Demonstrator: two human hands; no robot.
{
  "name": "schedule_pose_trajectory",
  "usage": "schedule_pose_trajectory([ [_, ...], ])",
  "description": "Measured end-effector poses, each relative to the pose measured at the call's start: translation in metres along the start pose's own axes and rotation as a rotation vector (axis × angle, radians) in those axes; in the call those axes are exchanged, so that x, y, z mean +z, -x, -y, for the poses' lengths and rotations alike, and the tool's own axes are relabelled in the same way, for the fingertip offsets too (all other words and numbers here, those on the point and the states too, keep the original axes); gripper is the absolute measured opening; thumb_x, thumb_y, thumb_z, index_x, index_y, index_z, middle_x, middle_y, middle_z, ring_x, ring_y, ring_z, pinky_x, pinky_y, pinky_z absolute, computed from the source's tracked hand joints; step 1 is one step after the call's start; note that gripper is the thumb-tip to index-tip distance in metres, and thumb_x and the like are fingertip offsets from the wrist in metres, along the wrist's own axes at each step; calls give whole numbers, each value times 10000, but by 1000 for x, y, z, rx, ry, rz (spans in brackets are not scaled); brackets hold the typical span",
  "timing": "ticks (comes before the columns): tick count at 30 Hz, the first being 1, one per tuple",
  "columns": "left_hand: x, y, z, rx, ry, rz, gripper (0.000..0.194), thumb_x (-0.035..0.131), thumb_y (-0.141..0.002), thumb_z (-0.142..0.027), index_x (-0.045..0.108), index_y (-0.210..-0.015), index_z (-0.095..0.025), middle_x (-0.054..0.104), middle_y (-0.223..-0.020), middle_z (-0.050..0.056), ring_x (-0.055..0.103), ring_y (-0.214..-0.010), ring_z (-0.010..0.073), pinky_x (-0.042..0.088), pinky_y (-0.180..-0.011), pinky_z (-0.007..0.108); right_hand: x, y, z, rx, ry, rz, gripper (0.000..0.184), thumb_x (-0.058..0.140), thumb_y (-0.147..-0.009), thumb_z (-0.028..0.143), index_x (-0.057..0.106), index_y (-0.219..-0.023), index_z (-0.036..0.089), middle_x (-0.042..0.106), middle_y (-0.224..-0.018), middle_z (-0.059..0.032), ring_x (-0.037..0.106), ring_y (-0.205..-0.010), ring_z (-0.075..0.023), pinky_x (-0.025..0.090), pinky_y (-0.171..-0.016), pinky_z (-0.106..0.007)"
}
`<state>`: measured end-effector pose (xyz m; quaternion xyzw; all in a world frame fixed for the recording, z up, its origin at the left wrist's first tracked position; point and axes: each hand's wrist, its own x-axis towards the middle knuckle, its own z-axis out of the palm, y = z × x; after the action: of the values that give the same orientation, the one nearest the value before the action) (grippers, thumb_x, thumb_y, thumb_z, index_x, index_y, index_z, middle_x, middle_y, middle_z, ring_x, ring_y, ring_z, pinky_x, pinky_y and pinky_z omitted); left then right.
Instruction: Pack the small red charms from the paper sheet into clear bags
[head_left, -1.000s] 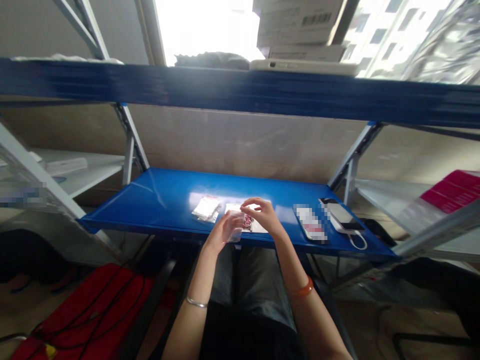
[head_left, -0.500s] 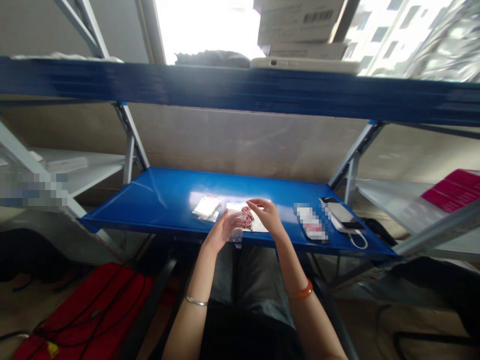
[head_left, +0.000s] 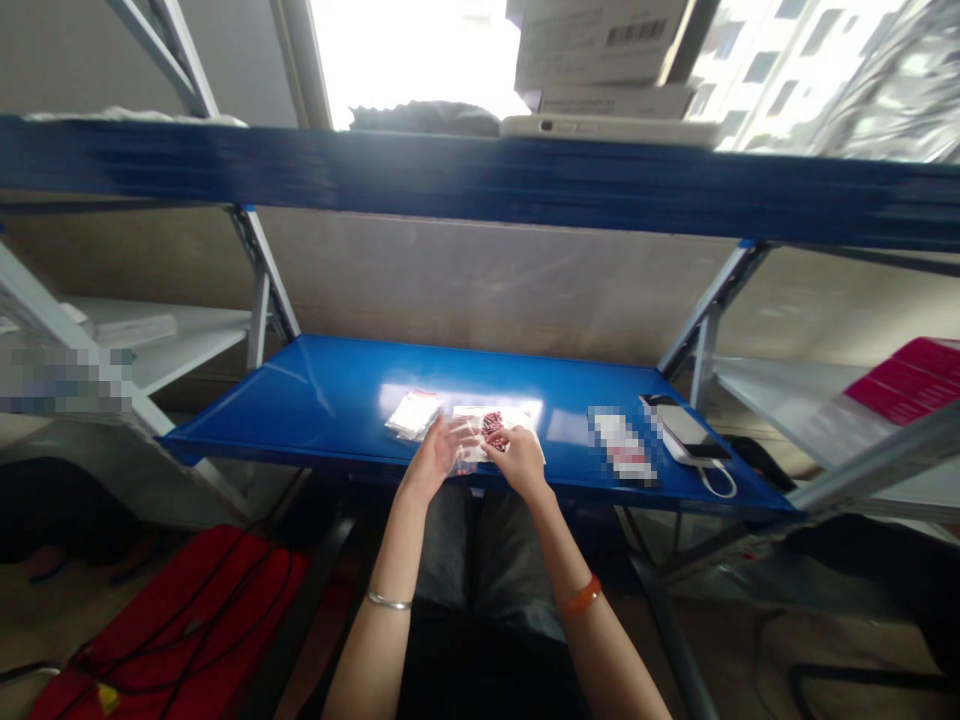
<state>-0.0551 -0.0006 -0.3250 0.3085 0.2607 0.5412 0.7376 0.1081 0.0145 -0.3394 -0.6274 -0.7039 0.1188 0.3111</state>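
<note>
closer together now above the blue steel shelf [head_left: 247, 430]: left hand [head_left: 439, 458] gripping a clear plastic bag [head_left: 466, 445], right hand [head_left: 520, 462] pinched beside red beads [head_left: 493, 425], its hold unclear.

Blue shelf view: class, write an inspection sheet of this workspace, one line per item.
Surface: blue metal shelf, bearing the items below.
Job's things: small clear plastic bag between the hands; red beads on a white sheet.
Clutter: white-filled packet, blurred card, phone or power bank.
Grippers: left hand and right hand, fingers at the bag.
Cables: white cable; dark cord on a red bag.
Surroundings: cardboard boxes on the shelf above.
</note>
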Motion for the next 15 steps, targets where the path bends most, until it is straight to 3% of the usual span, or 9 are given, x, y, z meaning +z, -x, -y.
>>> schedule_pose_trajectory([
  [15,-2,-1,-2,-6,23,-70,480,416,-865,-517,662,-969,-118,689,-881,93,639,-749,174,444,-665,260,17,-1,7,61,44,-51,156,586,-752,285,726,-769,219,621,-794,-63,545,-848,-215,386,-709,-281],
])
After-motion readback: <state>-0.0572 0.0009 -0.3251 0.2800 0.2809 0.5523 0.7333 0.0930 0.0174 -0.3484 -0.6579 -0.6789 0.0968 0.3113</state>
